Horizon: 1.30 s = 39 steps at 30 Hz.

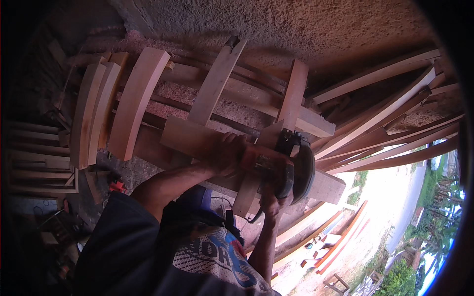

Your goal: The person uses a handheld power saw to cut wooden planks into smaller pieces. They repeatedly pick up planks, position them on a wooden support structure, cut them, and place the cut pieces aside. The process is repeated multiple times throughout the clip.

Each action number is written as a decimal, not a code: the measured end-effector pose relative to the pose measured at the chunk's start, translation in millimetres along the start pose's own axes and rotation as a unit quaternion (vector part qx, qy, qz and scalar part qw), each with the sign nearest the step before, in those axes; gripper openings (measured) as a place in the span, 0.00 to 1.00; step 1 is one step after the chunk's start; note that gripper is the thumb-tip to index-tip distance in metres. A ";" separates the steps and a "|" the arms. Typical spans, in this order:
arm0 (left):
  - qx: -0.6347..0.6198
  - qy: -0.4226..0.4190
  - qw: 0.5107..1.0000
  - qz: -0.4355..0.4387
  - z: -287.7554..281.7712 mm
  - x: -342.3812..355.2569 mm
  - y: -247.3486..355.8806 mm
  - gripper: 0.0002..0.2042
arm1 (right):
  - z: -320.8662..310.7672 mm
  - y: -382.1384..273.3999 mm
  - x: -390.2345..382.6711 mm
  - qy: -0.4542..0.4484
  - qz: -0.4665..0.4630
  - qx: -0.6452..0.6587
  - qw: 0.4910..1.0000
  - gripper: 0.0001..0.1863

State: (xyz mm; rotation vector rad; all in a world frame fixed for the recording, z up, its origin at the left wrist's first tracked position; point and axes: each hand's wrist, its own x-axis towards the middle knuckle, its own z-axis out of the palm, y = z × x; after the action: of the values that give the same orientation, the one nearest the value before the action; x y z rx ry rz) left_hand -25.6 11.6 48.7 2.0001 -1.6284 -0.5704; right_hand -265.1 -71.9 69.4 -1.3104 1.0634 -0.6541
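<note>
A red-and-black power saw (266, 165), apparently a circular saw with a rounded dark guard (304, 172), sits over a wooden board (185, 138) lying across the bench beams. My right hand (273, 200) is closed round the saw's rear handle, and a dark cord hangs beside it. To the left of the saw body, my left hand (227, 154) lies on the board with its fingers curled over the far edge. Shadow hides part of those fingers. The blade and any cut line cannot be seen.
Thick curved wooden pieces (138, 101) lie at the left. Two planks (217, 81) (294, 91) cross the beams toward a rough wall (296, 29). Long curved strips (380, 118) lean at the right. More curved pieces (343, 237) lie on the sunlit ground.
</note>
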 end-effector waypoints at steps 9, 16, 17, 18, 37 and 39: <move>-0.006 0.053 0.998 0.015 9.1 -1.5 -6.5 0.26 | 6.2 -59.5 90.2 0.027 -0.142 -0.024 0.989 0.20; 0.078 0.127 0.986 0.073 18.1 -3.4 -13.5 0.25 | -35.4 -113.6 19.1 0.142 -0.222 0.078 0.961 0.22; 0.091 0.138 0.982 0.097 17.4 -3.7 -10.4 0.26 | -57.4 -92.1 0.3 0.184 -0.207 0.074 0.958 0.22; 0.102 0.149 0.976 0.119 18.4 -3.8 -6.9 0.27 | -82.6 -69.6 -20.1 0.225 -0.191 0.070 0.953 0.22; 0.190 0.088 0.973 0.094 49.7 -1.2 -28.8 0.26 | -267.9 269.7 -318.6 0.306 0.093 0.047 0.946 0.42; 0.212 0.074 0.972 0.064 46.0 -7.5 -26.0 0.26 | -276.7 280.5 -307.2 0.268 0.246 0.042 0.930 0.43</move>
State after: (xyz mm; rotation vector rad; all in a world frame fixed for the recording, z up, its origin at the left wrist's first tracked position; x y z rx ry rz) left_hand -34.8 18.0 -3.4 2.1434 -1.8860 -0.0209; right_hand -688.1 128.9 -104.7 -0.7443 1.7167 -0.6739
